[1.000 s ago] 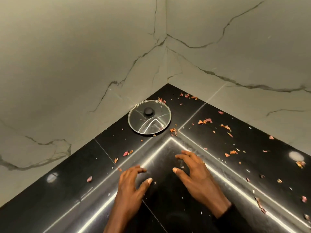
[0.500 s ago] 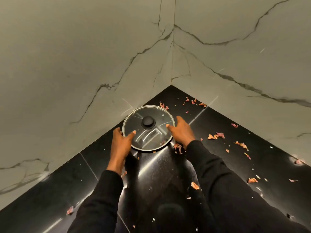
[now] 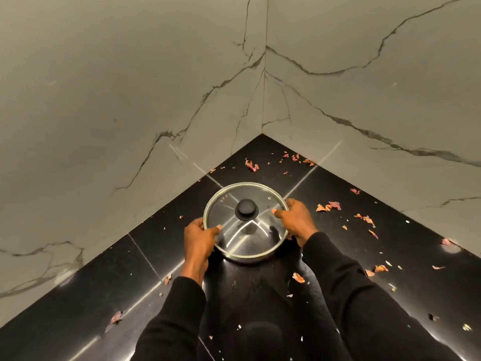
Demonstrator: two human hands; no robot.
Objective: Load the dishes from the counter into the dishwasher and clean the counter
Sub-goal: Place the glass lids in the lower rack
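Left hand [image 3: 199,237] and right hand [image 3: 295,220] grip one lid [image 3: 250,231], perhaps lifted.

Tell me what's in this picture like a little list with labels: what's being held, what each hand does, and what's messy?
Held: glass lid with a black knob
Left hand: grips the lid's left rim
Right hand: grips the lid's right rim
Place: black counter, near the corner of the marble walls
Mess: pinkish scraps scattered over the counter
Lid off the counter: cannot tell
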